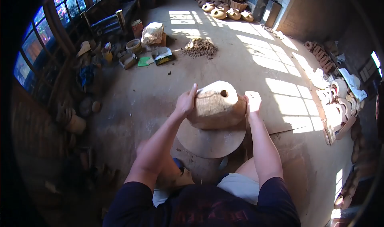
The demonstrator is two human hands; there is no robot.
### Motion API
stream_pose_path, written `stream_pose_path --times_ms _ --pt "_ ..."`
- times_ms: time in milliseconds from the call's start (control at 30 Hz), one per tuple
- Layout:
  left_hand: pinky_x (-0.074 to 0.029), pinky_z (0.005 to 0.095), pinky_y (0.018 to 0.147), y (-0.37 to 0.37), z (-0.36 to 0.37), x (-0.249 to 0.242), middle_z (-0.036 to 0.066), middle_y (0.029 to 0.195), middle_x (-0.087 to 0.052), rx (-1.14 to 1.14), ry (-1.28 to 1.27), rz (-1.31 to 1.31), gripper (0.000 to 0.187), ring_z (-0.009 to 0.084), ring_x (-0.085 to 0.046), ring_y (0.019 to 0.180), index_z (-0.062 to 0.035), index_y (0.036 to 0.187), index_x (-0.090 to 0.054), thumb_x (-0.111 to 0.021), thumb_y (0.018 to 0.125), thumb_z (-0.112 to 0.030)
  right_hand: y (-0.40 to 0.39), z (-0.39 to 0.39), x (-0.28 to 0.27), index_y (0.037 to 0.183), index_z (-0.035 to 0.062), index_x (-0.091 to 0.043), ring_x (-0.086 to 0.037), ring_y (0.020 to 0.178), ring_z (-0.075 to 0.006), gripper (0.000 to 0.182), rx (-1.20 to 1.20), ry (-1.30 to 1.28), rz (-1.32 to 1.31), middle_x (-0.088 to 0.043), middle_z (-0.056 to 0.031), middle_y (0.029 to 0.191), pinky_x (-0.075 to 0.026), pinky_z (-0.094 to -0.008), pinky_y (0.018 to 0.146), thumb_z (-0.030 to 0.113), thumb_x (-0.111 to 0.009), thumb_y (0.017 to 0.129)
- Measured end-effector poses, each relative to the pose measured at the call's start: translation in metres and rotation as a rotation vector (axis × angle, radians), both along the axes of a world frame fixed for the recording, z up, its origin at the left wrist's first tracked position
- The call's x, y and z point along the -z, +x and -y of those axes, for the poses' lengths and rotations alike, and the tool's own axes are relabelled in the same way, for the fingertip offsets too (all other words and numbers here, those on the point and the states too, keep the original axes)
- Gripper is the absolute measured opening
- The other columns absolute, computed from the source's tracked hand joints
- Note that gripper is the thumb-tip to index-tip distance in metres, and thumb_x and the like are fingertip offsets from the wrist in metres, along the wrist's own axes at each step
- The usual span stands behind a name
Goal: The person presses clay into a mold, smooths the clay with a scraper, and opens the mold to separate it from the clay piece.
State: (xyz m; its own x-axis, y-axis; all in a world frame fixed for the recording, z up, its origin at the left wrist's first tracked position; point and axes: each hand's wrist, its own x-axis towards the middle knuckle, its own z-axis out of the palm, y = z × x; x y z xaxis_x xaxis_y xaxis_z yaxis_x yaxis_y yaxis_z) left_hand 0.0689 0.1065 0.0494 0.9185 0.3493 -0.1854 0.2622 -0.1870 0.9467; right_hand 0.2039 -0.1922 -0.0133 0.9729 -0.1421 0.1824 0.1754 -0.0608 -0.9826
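Observation:
A bulky tan block [212,107] with faceted sides and a pale top is between my hands, over a round flat wheel-like board [212,143]. A dark round hole opens in its upper face. My left hand [186,102] presses against the block's left side, thumb pointing up along the edge. On the opposite side, my right hand [253,103] is closed at the block's right end, its fingers curled in at the brownish edge. The block's lower edge overlaps the back of the board in this view, and its underside is hidden.
Ahead on the floor lies a heap of brown crumbs [200,48]. Left of it are a large pale lump [152,33], a bucket [134,46] and small boxes [163,56]. Round clay pots [218,13] stand at the back; more clay pieces [340,107] line the right wall.

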Motion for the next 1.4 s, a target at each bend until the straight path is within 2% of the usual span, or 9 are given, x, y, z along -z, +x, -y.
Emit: stream_pose_path --times_ms 67,200,300,767,1000,1033,1100,1300,1400 --pt "-0.044 0.0434 0.111 -0.009 0.015 -0.005 0.029 0.136 -0.064 0.042 0.123 0.249 0.071 0.0369 -0.06 0.131 0.0041 0.135 -0.063 -0.051 0.102 -0.058 -0.01 -0.002 -0.035 0.104 0.0014 -0.067 -0.068 0.081 -0.0141 0.012 -0.004 -0.168 0.237 -0.071 -0.0062 0.09 -0.055 -0.0304 0.073 0.011 -0.071 0.097" --pt "-0.04 0.0516 0.115 -0.019 0.049 -0.05 0.028 0.15 -0.048 0.299 0.847 0.628 0.115 0.0431 -0.048 0.14 0.0037 0.15 -0.044 -0.074 0.075 -0.078 -0.064 -0.051 -0.121 0.11 -0.001 -0.069 -0.069 0.087 -0.0126 0.013 -0.218 -0.187 0.434 -0.073 -0.0085 0.099 -0.056 -0.0275 0.077 0.004 -0.067 0.098" --pt "-0.04 0.0515 0.114 -0.007 0.057 -0.043 0.026 0.148 -0.05 0.257 0.708 0.46 0.133 0.0441 -0.048 0.138 0.003 0.151 -0.042 -0.078 0.058 -0.086 -0.068 -0.067 -0.108 0.109 -0.0016 -0.069 -0.069 0.085 -0.0128 0.015 -0.411 -0.035 0.226 -0.074 -0.0086 0.095 -0.057 -0.0284 0.077 0.008 -0.068 0.098" --pt "-0.045 0.0465 0.099 -0.002 0.052 -0.062 0.02 0.116 -0.058 0.287 0.841 0.463 0.122 0.0369 -0.056 0.113 0.0047 0.136 -0.054 -0.079 0.056 -0.085 -0.074 -0.079 -0.109 0.09 0.0004 -0.067 -0.065 0.069 -0.0111 0.016 -0.252 -0.03 0.216 -0.071 -0.0059 0.077 -0.053 -0.0291 0.062 0.014 -0.069 0.098" --pt "-0.047 0.0491 0.1 0.029 0.023 -0.052 0.023 0.123 -0.058 0.606 0.701 0.68 0.12 0.0425 -0.058 0.114 0.0026 0.14 -0.053 -0.083 0.057 -0.079 -0.049 -0.035 -0.145 0.087 0.0003 -0.069 -0.067 0.064 -0.0182 0.016 -0.259 -0.534 0.369 -0.07 -0.0125 0.073 -0.053 -0.0361 0.062 0.014 -0.073 0.094" --pt "-0.046 0.0497 0.102 0.035 0.019 -0.056 0.024 0.128 -0.056 0.681 0.679 0.68 0.12 0.0432 -0.056 0.118 0.0024 0.142 -0.052 -0.082 0.059 -0.078 -0.05 -0.03 -0.166 0.094 0.0 -0.072 -0.064 0.067 -0.0116 0.006 -0.314 -0.656 0.416 -0.071 -0.0062 0.079 -0.053 -0.0302 0.063 0.005 -0.07 0.091" --pt "-0.044 0.0508 0.106 0.045 0.014 -0.059 0.026 0.137 -0.053 0.832 0.628 0.676 0.12 0.0447 -0.053 0.127 0.002 0.145 -0.05 -0.082 0.061 -0.077 -0.069 -0.036 -0.206 0.099 0.0007 -0.074 -0.064 0.066 -0.0125 0.013 -0.524 -0.691 0.195 -0.073 -0.007 0.081 -0.053 -0.03 0.063 0.005 -0.07 0.087" --pt "-0.028 0.0542 0.123 0.014 0.016 -0.032 0.032 0.161 -0.03 0.48 0.661 0.751 0.125 0.05 -0.03 0.149 0.0015 0.157 -0.035 -0.078 0.069 -0.076 -0.079 -0.065 -0.247 0.114 0.0048 -0.073 -0.06 0.063 -0.0122 0.034 -0.889 -1.133 -0.368 -0.072 -0.0052 0.079 -0.047 -0.0276 0.055 0.02 -0.068 0.084" --pt "-0.025 0.0554 0.124 -0.031 0.057 -0.019 0.036 0.161 -0.024 0.237 0.583 0.607 0.128 0.0507 -0.026 0.151 0.009 0.158 -0.021 -0.081 0.074 -0.065 -0.064 -0.069 -0.231 0.086 0.0041 -0.07 -0.062 0.057 -0.0105 0.018 -0.959 -0.92 -0.604 -0.07 -0.0065 0.069 -0.048 -0.0272 0.051 0.022 -0.067 0.082"
